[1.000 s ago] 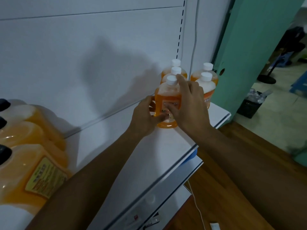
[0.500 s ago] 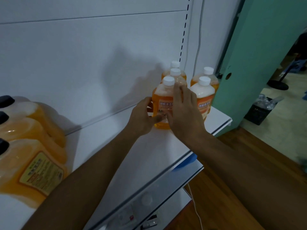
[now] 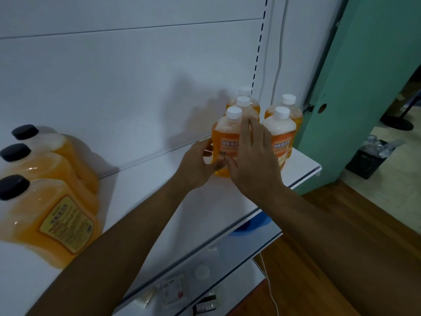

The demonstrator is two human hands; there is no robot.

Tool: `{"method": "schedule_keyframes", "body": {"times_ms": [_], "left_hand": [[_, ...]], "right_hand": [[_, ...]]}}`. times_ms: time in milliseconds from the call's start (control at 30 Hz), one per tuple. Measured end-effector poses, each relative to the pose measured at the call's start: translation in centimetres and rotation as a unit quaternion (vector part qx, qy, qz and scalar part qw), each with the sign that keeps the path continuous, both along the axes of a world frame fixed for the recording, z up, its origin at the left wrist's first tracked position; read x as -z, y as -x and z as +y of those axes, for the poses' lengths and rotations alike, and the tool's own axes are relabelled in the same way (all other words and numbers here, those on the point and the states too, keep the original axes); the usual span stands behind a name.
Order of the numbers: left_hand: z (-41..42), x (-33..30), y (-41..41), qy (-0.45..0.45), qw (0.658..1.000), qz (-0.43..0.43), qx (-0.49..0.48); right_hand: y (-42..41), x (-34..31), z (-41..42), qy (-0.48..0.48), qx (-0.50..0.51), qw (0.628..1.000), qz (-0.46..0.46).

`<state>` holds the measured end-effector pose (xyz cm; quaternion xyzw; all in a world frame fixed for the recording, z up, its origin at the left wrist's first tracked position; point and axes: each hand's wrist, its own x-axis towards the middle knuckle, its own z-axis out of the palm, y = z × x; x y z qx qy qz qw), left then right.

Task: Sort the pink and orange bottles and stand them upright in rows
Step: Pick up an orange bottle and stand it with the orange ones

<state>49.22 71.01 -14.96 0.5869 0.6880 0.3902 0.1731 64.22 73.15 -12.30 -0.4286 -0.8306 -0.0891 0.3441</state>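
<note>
Two bare forearms and hands, nothing worn

Both arms show bare from the lower edge of the view up to the fingertips: no sleeve, cuff or glove covers them. The left hand (image 3: 197, 164) and the right hand (image 3: 255, 160) carry no ring, and neither wrist bears a watch, band or bracelet. The fingernails that show are short and unpainted. No marks, tattoos or plasters are to be seen on the forearms in this dim light.
</note>
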Motion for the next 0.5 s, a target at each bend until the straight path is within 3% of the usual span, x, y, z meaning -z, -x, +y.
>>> {"method": "schedule_keyframes", "body": {"times_ms": [200,500], "left_hand": [[-2.1,0.3,0.1,0.071,0.995,0.039,-0.050],[-10.4,0.7,-0.3,0.115,0.983,0.128,-0.062]], "right_hand": [[-0.1,-0.7,-1.0,-0.047,-0.037,0.998,-0.014],[1.9,-0.5,-5.0,0.016,-0.141,0.989,-0.034]]}}
